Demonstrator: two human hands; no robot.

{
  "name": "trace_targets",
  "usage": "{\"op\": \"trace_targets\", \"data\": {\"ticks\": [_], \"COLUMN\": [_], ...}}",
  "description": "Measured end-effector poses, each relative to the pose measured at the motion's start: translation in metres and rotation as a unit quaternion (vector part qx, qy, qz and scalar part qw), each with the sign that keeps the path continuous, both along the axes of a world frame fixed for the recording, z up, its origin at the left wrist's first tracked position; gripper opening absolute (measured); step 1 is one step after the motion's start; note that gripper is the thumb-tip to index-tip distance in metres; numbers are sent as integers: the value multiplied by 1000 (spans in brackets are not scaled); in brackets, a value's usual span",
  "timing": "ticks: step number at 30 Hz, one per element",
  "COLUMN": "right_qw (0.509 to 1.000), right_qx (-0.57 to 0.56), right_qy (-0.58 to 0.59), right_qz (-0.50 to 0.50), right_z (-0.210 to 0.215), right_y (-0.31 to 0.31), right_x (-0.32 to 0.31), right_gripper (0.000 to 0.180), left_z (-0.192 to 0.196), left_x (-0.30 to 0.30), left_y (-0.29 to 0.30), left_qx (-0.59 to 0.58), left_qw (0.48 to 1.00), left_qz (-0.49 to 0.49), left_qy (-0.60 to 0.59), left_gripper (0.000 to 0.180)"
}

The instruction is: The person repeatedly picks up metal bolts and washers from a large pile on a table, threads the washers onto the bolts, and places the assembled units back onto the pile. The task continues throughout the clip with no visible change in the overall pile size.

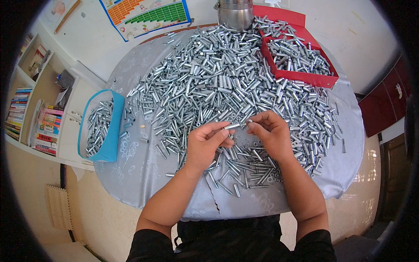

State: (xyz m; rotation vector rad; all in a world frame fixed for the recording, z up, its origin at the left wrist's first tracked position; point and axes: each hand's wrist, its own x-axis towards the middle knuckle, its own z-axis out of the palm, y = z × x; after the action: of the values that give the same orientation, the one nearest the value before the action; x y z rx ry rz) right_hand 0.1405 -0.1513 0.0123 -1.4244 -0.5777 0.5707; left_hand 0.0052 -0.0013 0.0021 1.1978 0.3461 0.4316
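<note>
Over the near part of the pile, my left hand [205, 145] pinches a short shiny metal sleeve [232, 125] between thumb and fingertips, its free end toward the right. Close to that end, my right hand [273, 134] is closed, thumb against forefinger, on a tiny pale metal piece [249, 121] too small to name. Below and between my wrists lie loose bolts [224, 187], small washers and more sleeves. A large heap of metal sleeves [218, 83] spreads beyond both hands.
A blue fabric bin [114, 126] of metal parts stands at the left. At the back right are a red box [305, 77] full of parts and a steel pot [235, 17]. The grey tablecloth [135, 183] covers a round table; a bookshelf [39, 96] is beyond its left side.
</note>
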Motion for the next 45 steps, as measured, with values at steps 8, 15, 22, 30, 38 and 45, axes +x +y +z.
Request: {"op": "trace_targets", "data": {"ticks": [8,15,22,30,38,45], "right_qw": [999,995,980,998,989,980], "right_qx": [24,-31,-75,-9,-98,-75], "right_qy": [-11,-91,-177,-69,-84,-171], "right_qz": [24,27,49,-8,77,64], "right_z": [-10,0,13,7,3,8], "right_y": [-1,-4,-8,-1,-15,-11], "right_x": [0,-2,0,-5,6,3], "right_gripper": [19,23,14,19,17,17], "left_z": [0,-2,0,3,1,1], "left_x": [0,0,-1,-1,-1,-2], "left_y": [-1,-1,-2,-1,-3,-2], "left_qx": [11,18,41,23,36,29], "left_qw": [1000,1000,999,999,999,999], "left_qz": [-2,-9,-20,-24,-21,-24], "left_qy": [6,1,14,17,8,2], "left_gripper": [24,24,24,25,24,25]}}
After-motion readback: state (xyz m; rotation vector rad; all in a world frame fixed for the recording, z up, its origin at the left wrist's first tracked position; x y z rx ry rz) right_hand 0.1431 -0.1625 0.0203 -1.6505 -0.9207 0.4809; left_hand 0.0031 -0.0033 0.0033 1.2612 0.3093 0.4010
